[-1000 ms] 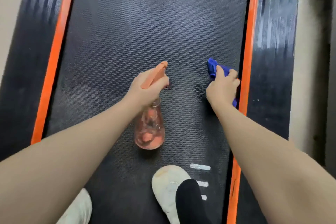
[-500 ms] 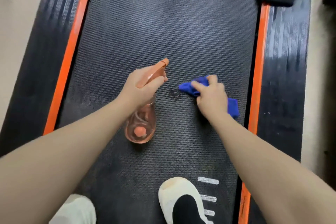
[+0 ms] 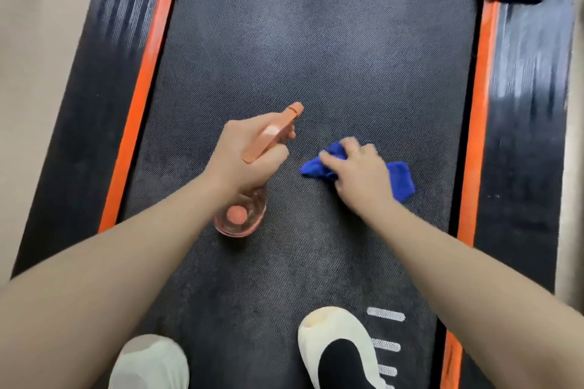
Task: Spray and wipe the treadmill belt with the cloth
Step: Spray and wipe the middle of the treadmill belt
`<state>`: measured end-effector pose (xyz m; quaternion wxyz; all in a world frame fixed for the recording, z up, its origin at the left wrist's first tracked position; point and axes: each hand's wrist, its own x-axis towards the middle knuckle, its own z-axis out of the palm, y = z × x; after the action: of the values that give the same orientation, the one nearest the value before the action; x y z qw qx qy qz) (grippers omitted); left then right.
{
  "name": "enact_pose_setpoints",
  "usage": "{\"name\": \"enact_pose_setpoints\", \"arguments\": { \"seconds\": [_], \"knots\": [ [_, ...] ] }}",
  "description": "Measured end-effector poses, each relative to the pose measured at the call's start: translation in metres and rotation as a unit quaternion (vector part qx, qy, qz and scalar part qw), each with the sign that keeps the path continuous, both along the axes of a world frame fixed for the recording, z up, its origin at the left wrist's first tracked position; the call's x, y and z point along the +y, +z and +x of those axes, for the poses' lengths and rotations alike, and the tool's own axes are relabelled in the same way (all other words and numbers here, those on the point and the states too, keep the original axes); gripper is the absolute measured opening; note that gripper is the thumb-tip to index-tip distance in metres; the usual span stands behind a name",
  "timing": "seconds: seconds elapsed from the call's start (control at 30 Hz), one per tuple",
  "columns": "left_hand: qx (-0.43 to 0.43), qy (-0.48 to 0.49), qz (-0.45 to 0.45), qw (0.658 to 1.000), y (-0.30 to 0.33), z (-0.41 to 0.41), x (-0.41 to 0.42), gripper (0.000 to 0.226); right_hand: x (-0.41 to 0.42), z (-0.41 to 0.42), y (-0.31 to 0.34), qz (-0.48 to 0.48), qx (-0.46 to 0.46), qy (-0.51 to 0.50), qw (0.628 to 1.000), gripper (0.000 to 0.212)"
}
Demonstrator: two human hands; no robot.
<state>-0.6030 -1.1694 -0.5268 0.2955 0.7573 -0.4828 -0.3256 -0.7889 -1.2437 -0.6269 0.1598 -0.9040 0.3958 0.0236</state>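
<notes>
We're looking down on the treadmill belt (image 3: 316, 57), dark and textured between its orange side strips (image 3: 139, 104). Our left hand (image 3: 243, 158) has its grip wrapped round the neck of the clear pink spray bottle (image 3: 240, 218), orange nozzle pointing up the belt. Our right hand (image 3: 360, 174) has fingers curled into the blue cloth (image 3: 401, 178), pressing it on the belt's middle, nearer the right strip. No readable writing here, only white bars (image 3: 385, 314) printed by the cream shoe (image 3: 335, 341) at the near edge.
</notes>
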Motion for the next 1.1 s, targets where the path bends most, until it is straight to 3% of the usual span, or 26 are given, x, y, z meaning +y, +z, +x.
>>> {"name": "enact_pose_setpoints", "arguments": {
  "seconds": [0.07, 0.1, 0.17, 0.23, 0.27, 0.33, 0.43, 0.53, 0.57, 0.7, 0.77, 0.87, 0.97, 1.0, 1.1],
  "knots": [
    [0.015, 0.025, 0.003, 1.000, 0.000, 0.000, 0.000, 0.038, 0.003, -0.003, -0.006, -0.005, -0.009, 0.115, 0.993, 0.044],
    [0.021, 0.031, 0.007, 0.999, -0.001, 0.000, 0.001, 0.035, -0.005, -0.004, -0.004, 0.001, 0.003, 0.125, 0.992, 0.042],
    [0.017, 0.021, 0.029, 0.999, -0.004, 0.003, 0.002, 0.038, -0.029, -0.004, -0.003, -0.025, 0.028, -0.006, 0.999, 0.038],
    [0.015, -0.003, 0.058, 0.998, -0.005, 0.005, 0.001, 0.045, -0.055, -0.004, -0.006, -0.029, 0.028, -0.204, 0.978, 0.042],
    [0.028, -0.005, 0.061, 0.998, -0.005, 0.006, 0.002, 0.046, -0.057, -0.001, -0.005, -0.024, 0.032, -0.244, 0.969, 0.044],
    [0.053, 0.009, 0.053, 0.997, -0.005, 0.010, 0.005, 0.042, -0.041, 0.013, 0.003, -0.004, 0.052, -0.216, 0.975, 0.046],
    [0.104, 0.023, 0.028, 0.994, -0.008, 0.010, 0.010, 0.033, 0.008, 0.029, 0.002, 0.012, 0.008, -0.018, 1.000, 0.048],
    [0.111, 0.016, 0.024, 0.993, -0.012, 0.007, 0.008, 0.032, 0.005, 0.027, -0.004, -0.007, 0.003, 0.114, 0.993, 0.046],
    [0.107, 0.010, 0.024, 0.994, -0.012, 0.005, 0.008, 0.038, -0.007, 0.027, -0.002, -0.011, 0.026, 0.093, 0.995, 0.044],
    [0.109, 0.025, 0.007, 0.994, -0.014, 0.010, 0.012, 0.053, -0.040, 0.039, -0.005, -0.028, 0.030, -0.171, 0.984, 0.043],
    [0.129, 0.058, -0.012, 0.990, -0.018, 0.017, 0.014, 0.057, -0.023, 0.051, -0.004, -0.024, 0.042, -0.147, 0.988, 0.043],
    [0.148, 0.095, -0.040, 0.984, -0.018, 0.023, 0.017, 0.049, 0.006, 0.051, -0.008, -0.013, -0.007, 0.045, 0.999, 0.045],
    [0.154, 0.095, -0.035, 0.983, -0.016, 0.027, 0.021, 0.041, -0.016, 0.043, -0.011, -0.051, 0.016, 0.205, 0.977, 0.046],
    [0.152, 0.093, -0.035, 0.983, -0.016, 0.028, 0.022, 0.040, -0.027, 0.044, -0.007, -0.049, 0.037, 0.184, 0.981, 0.045],
    [0.158, 0.103, -0.035, 0.981, -0.017, 0.029, 0.023, 0.039, -0.052, 0.052, -0.004, -0.050, 0.057, -0.031, 0.997, 0.043]
  ]
}}
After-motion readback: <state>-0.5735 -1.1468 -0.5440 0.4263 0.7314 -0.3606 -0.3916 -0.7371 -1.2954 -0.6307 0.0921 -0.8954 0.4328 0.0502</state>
